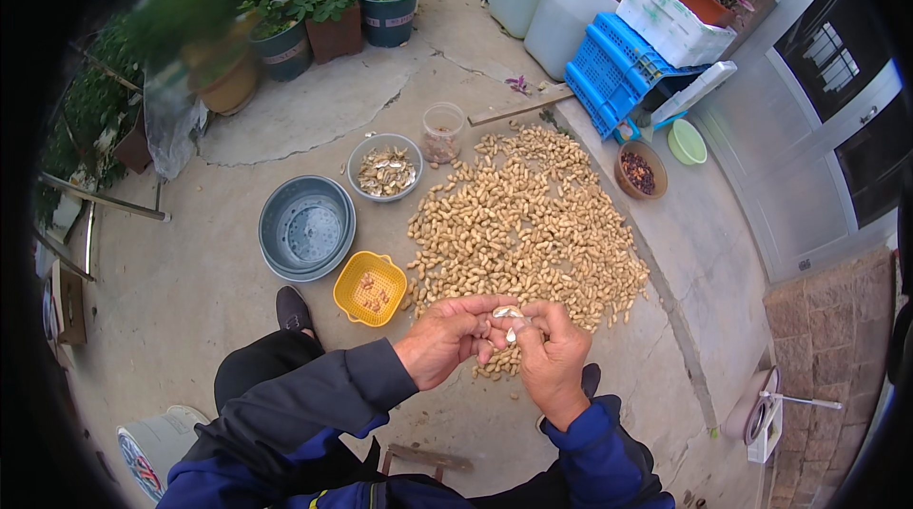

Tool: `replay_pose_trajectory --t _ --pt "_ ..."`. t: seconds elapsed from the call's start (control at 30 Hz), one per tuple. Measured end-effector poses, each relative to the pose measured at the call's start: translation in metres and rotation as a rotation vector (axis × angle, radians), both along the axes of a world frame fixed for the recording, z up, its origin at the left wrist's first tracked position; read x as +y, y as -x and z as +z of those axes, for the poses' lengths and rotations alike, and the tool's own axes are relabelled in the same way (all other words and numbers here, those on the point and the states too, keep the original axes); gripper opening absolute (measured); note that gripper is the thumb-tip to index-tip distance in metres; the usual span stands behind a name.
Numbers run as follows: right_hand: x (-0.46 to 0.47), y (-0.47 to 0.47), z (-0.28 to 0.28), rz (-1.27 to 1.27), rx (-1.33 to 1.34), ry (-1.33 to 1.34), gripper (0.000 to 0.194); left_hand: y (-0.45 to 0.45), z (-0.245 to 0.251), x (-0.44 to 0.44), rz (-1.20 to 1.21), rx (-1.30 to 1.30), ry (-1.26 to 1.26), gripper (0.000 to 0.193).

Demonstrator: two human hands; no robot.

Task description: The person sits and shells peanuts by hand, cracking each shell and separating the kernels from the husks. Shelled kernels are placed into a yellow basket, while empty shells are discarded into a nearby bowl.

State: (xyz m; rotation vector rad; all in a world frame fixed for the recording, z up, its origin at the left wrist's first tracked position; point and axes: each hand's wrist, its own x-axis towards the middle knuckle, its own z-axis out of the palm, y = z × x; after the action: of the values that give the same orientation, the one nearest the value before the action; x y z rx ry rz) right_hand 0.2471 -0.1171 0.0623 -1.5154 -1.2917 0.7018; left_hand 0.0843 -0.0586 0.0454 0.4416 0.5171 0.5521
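My left hand (456, 329) and my right hand (555, 355) meet above the near edge of a wide heap of unshelled peanuts (528, 223) on the concrete. Between my fingertips is a split peanut shell (508, 312), its pale inside showing; the right thumb and fingers pinch it, and the left fingers hold its other side. Whether a kernel lies in the left fingers is too small to tell. Left of the heap, a yellow plastic basket (345, 298) has some shelled peanuts (372, 293) in it. Beyond it, a grey bowl (418, 184) contains empty shells (386, 171).
Nested blue-grey basins (267, 238) stand at left. A clear plastic tub (443, 116) with kernels is behind the heap. At right are a brown bowl (660, 189), a light green bowl (687, 142) and a blue crate (606, 74). Potted plants (285, 45) line the back left.
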Motion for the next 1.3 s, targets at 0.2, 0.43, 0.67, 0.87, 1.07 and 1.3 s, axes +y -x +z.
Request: replay_pose_trajectory --t 0.2,0.43,0.67,0.87,1.07,1.3 --pt "0.003 -0.011 -0.005 -0.026 0.328 0.176 0.005 0.010 -0.019 -0.002 -0.017 0.062 0.031 0.037" --pt "0.001 -0.016 -0.001 -0.002 0.407 0.216 0.006 0.080 -0.132 0.024 0.288 0.703 0.095 0.048" --pt "-0.004 -0.014 0.000 0.005 0.433 0.205 0.006 0.122 -0.164 0.042 0.424 0.912 0.080 0.084" --pt "-0.007 -0.016 -0.013 0.049 0.445 0.268 0.006 0.108 -0.058 0.056 0.563 0.752 -0.073 0.091" --pt "-0.003 -0.010 -0.068 0.086 0.453 0.386 0.008 0.129 0.057 0.055 0.677 0.275 -0.425 0.060" --pt "0.011 0.015 -0.176 0.190 -0.009 0.494 0.013 0.156 0.068 0.062 0.715 0.064 0.026 0.046"
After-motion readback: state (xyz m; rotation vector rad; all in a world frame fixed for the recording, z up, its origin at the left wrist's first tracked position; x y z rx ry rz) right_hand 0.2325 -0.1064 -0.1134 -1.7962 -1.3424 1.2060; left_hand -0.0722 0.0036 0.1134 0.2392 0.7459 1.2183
